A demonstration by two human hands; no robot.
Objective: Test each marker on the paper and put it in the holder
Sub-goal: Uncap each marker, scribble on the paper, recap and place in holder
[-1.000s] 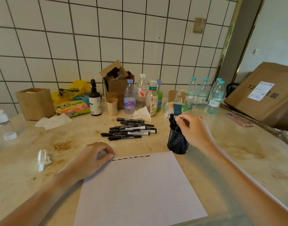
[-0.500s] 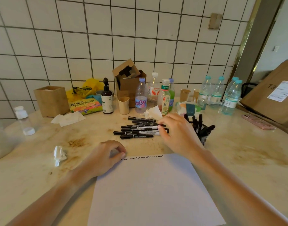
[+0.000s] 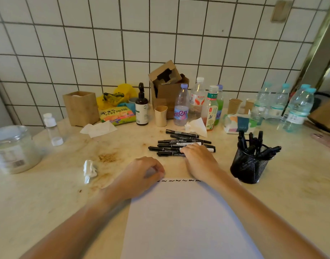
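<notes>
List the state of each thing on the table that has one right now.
Paper: flat, squiggles along top edge.
Loose markers: capped, lying in a pile.
Holder: upright, several markers inside.
Left hand: curled, pressing paper's corner.
Right hand: fingers on the pile.
Small clear bottle: uncapped.

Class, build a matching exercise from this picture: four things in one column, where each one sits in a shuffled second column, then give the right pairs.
Things
1. left hand
2. right hand
3. mesh holder
4. crumpled tissue

Places
A. right of the paper, markers inside
B. on the loose markers
C. on the paper's top left corner
D. on the table, left of the paper

Pairs: 1-C, 2-B, 3-A, 4-D
</notes>
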